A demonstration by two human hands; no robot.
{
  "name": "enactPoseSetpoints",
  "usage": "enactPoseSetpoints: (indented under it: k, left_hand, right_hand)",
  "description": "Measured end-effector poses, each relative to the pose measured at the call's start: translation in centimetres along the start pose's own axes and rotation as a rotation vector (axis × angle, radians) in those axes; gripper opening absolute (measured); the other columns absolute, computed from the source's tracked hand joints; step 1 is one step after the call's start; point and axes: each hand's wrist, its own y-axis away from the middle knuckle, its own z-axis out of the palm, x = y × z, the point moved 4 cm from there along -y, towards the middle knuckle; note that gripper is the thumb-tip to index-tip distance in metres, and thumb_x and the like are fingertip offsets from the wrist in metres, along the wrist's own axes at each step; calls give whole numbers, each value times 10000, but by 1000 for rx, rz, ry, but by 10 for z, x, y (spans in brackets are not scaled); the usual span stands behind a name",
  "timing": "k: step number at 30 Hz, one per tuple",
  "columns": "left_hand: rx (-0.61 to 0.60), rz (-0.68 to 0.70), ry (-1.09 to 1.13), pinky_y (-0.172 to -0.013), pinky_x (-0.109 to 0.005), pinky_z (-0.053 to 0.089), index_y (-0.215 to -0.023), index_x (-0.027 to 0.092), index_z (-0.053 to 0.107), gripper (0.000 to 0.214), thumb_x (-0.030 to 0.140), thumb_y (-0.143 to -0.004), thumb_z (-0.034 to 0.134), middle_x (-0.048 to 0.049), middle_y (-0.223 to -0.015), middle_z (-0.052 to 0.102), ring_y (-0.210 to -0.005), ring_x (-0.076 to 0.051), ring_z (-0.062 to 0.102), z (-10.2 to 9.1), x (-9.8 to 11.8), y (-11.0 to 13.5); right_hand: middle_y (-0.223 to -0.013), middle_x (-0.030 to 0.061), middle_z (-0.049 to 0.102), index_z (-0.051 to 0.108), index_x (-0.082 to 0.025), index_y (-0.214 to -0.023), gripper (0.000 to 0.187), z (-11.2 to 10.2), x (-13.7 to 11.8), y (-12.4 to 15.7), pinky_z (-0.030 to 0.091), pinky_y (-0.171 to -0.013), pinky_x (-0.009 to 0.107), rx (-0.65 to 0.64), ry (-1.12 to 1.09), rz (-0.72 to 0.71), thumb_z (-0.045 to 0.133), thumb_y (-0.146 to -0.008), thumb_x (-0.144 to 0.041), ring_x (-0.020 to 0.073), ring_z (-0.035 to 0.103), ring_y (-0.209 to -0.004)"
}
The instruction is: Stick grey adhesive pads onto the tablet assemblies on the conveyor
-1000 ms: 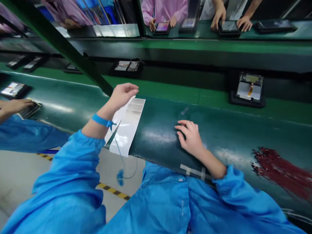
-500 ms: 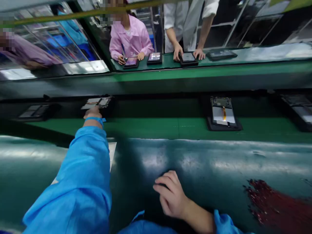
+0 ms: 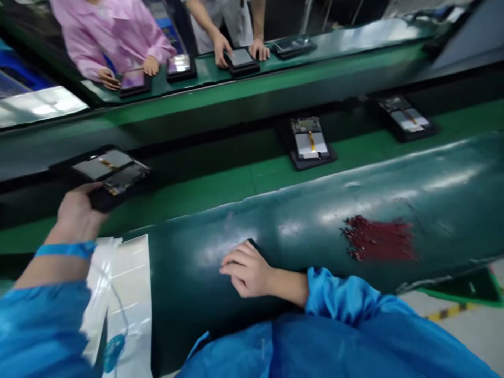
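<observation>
The left hand [image 3: 79, 212] is closed on the near left corner of a black tray [image 3: 103, 202], thumb along its edge, at the left of the scene. In the tray lies a tablet [image 3: 117, 170] with its insides bared, slightly tilted, over the dark track [image 3: 205, 163] beyond the bench [image 3: 185, 273]. A blue strap [image 3: 65, 250] circles the left wrist. The right hand [image 3: 250, 270] is at the near middle, over the bench, its fingers loosely bent and the thumb a narrow gap away; whether it touches the bench I cannot tell. White sheets [image 3: 132, 294] lie on the bench at near left, just below the left hand, with a blue cord [image 3: 114, 350] across them. A bundle of red wires [image 3: 380, 239] lies on the bench to the right, well apart from the right hand. Two more bared tablets [image 3: 310, 140] stand along the track, farther right. On the far side, co-workers' hands [image 3: 151, 65] rest by other devices [image 3: 241, 59].
</observation>
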Motion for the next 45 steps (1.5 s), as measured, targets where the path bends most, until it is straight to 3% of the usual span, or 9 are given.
enactPoseSetpoints:
  k: [6,11,16,21,24,28,34,37,45]
  left_hand:
    - [-639,-208,253,-653,-398,684,-1289,245,695,834,229,-492,941,-57,-1009,826,-792,-311,782,47,12,139]
    - [-1251,-88,-162,-898,-427,656,-1194,212,785,700,154,-525,984,-81,-1159,805,-1070,-369,793,136,57,202]
    - [-1102,505,-473,-1146,-482,497,-1420,175,700,672,103,-765,833,-41,-1306,695,-1378,-394,646,195,120,215]
    - [-553,672,-710,-1139,-716,440,-1292,71,698,365,241,-970,671,-157,-1167,657,-1365,-560,591,164,106,280]
    - [-598,522,-884,-1022,-697,538,-951,106,728,281,386,-971,711,-169,-908,682,-1093,-541,720,150,57,321]
    - [-661,447,-754,-1027,-518,578,-1277,203,700,360,383,-966,709,-153,-1167,773,-1144,-425,747,137,9,341]
    - [-99,-74,-634,-1100,-506,518,-1327,196,615,377,428,-1030,639,-163,-1226,754,-1251,-397,707,3,-107,324]
    - [-58,-302,-633,-1087,-608,523,-1217,118,608,547,496,-885,823,-294,-1252,700,-1295,-531,660,-41,-171,341]
    - [-51,-441,-344,-961,-640,590,-1154,139,636,816,550,-547,994,-246,-1066,748,-1131,-546,725,-34,-224,361]
  right_hand:
    - [-1308,137,698,724,-195,-1253,427,-65,9,-29,471,-1091,480,113,123,276,513,-890,-118,284,601,-1256]
    - [-1599,160,527,620,-167,-1496,696,-139,32,-32,423,-1230,541,-327,233,461,498,-815,-91,341,497,-1451]
    - [-1468,209,637,576,-72,-1557,673,-161,43,18,466,-1209,584,-528,304,574,492,-894,-148,362,570,-1304]
    - [-1404,253,617,604,-35,-1548,619,-177,34,64,480,-1141,668,-457,568,818,490,-992,-282,446,529,-1293]
    - [-1357,263,611,554,16,-1579,656,-173,17,78,496,-1166,608,-477,529,816,480,-1018,-317,419,545,-1263]
    - [-1337,301,619,515,54,-1583,686,-164,-8,92,536,-1108,630,-531,485,748,491,-1005,-315,432,588,-1217]
    - [-1313,228,670,614,-107,-1527,604,-196,-8,98,607,-961,559,-354,408,648,585,-998,-397,333,696,-1016]
    - [-1221,163,710,723,-173,-1370,438,-203,-11,80,611,-856,456,-227,353,599,627,-981,-352,249,691,-864]
    - [-1070,116,781,773,-189,-1110,233,-78,-68,8,563,-935,420,-488,-107,335,570,-1006,-237,261,718,-1000]
